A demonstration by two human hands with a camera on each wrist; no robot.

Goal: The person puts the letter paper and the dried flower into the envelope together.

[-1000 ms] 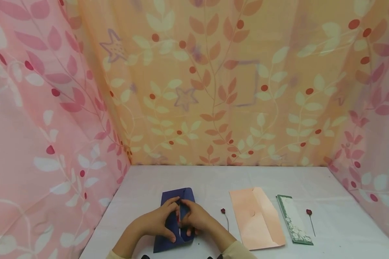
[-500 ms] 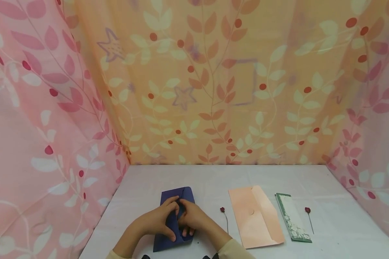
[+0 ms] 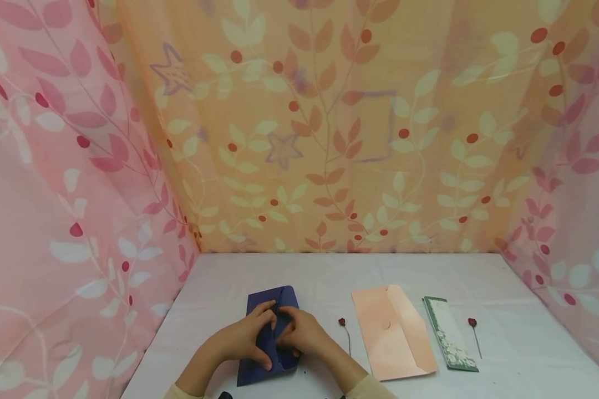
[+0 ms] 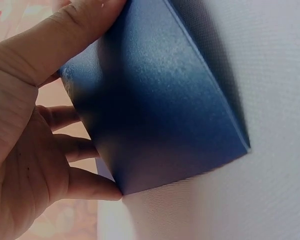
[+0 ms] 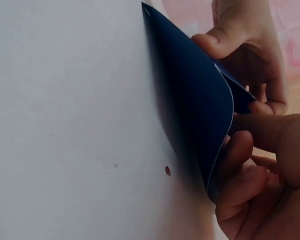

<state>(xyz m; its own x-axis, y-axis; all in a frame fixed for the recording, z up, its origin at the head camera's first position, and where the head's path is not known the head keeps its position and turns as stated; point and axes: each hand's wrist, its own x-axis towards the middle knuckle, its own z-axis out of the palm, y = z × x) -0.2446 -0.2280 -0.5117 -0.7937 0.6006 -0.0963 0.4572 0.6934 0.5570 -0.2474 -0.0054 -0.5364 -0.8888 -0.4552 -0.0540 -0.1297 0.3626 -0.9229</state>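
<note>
A dark blue envelope (image 3: 261,296) lies on the left part of the table, with its flap side toward the right. My left hand (image 3: 237,339) grips the edge of its opening, thumb on the front panel; in the left wrist view, that panel (image 4: 165,110) bows up from the white cloth. My right hand (image 3: 305,332) is at the flap side. In the right wrist view, its thumb reaches into the opening while the other fingers (image 5: 240,187) curl at the flap's edge. The inside of the envelope is mostly hidden by both hands.
Right of the hands lies a small dark red rose (image 3: 341,322) on a thin stem. Beyond it are a peach envelope (image 3: 376,332), a green-bordered floral card (image 3: 449,338) and a second rose (image 3: 472,322). A patterned curtain (image 3: 329,210) closes off the table's back.
A white strip with some red, visible in the blue envelope's opening one second ago, no longer shows. My right fingers have shifted slightly at the flap; my left hand keeps its grip.
</note>
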